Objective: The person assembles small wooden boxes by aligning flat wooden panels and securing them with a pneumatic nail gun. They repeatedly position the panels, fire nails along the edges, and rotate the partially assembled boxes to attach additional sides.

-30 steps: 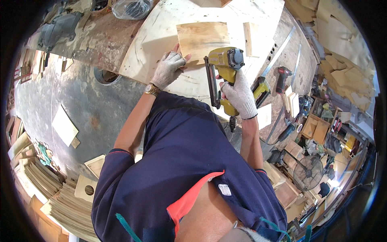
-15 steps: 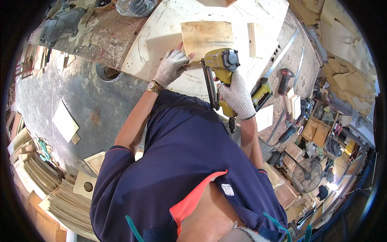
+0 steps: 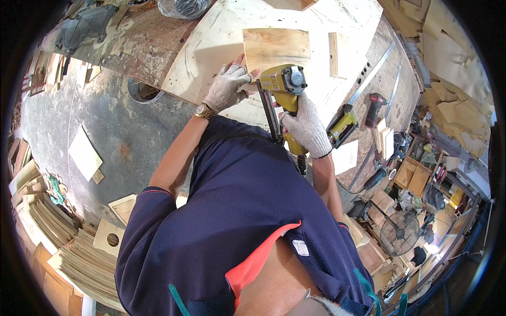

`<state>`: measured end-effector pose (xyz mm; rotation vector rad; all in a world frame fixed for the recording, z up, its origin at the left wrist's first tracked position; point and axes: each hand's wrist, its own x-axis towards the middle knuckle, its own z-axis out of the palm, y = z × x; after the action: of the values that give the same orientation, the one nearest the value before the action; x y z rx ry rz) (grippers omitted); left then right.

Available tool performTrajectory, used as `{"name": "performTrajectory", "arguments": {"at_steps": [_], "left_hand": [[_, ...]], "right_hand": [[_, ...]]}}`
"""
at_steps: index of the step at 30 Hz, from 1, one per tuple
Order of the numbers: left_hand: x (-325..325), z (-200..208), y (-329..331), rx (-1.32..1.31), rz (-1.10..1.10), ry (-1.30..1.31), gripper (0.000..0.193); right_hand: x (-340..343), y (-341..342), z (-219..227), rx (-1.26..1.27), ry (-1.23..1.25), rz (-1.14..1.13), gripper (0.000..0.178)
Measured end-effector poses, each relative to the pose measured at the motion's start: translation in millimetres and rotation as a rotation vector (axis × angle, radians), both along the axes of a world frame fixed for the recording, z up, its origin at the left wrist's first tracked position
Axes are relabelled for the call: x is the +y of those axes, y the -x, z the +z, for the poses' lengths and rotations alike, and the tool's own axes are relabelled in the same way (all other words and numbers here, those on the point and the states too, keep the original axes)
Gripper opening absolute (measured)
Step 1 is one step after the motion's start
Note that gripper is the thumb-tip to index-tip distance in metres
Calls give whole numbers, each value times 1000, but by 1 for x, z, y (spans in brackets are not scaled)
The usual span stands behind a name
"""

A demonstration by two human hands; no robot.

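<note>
My right hand (image 3: 308, 126), in a light knit glove, is wrapped round the grip of a yellow and black nail gun (image 3: 278, 79). The gun's head overlaps the near edge of a flat wooden board (image 3: 276, 46) with brown grain, hiding part of that edge; whether its tip touches the wood cannot be seen. At the board's near left corner is my left hand (image 3: 227, 87), gloved with bare fingertips, thumb and fingers closed on the edge. Beneath lies a large white panel (image 3: 195, 68) with scuffs.
A small wood strip (image 3: 333, 55) lies right of the board. Further right are a second yellow nail gun (image 3: 343, 125), a red and black power drill (image 3: 375, 109) and a metal straightedge (image 3: 373, 71). Stacked thin boards (image 3: 87, 266) stand at lower left, a fan (image 3: 399, 231) at lower right.
The nail gun in my right hand has moved left along the board's near edge and turned slightly. My left hand stays at the board's corner. The whole view has shifted a little.
</note>
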<state>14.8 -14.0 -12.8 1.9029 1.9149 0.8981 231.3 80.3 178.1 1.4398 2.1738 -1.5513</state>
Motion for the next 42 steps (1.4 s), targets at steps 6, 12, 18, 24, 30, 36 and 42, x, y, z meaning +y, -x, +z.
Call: {"name": "performTrajectory", "arguments": {"at_steps": [6, 12, 18, 24, 30, 36, 42], "left_hand": [[1, -4, 2, -33, -1, 86, 66], [-4, 6, 2, -81, 40, -67, 63], [-8, 1, 9, -212, 153, -107, 53], [-15, 3, 9, -232, 158, -62, 52], [-16, 5, 9, -82, 120, -127, 55], [-16, 1, 11, -11, 111, -137, 53], [-16, -10, 11, -19, 114, -89, 55]], "right_hand": [[-2, 0, -6, 35, -91, -4, 49], [-4, -9, 25, 62, -37, -163, 45], [17, -40, 32, 80, -150, -326, 44], [27, -55, 21, 145, -86, -371, 41], [29, -54, 16, 95, -37, -330, 47], [27, -49, 10, 67, -58, -277, 42], [29, -48, 6, 46, -78, -242, 42]]}}
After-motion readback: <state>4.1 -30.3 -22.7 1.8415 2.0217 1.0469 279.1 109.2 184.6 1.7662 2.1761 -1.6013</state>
